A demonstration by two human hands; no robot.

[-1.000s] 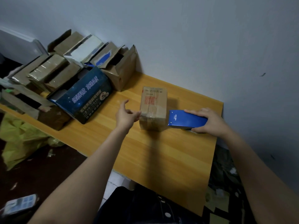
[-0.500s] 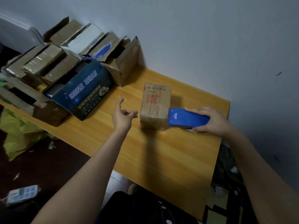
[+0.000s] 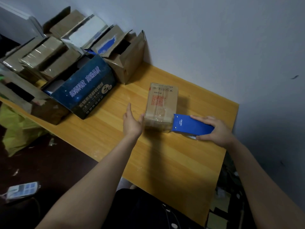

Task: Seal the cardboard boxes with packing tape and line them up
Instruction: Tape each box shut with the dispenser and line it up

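While right hand grips the blue tape dispenser against the small box mid-counter, left hand, spread wide, braces its side. Tape looks on; open boxes at back remain unsealed, unaligned.

Bare table nearside of small box; box pile blocks left

phone on dark floor
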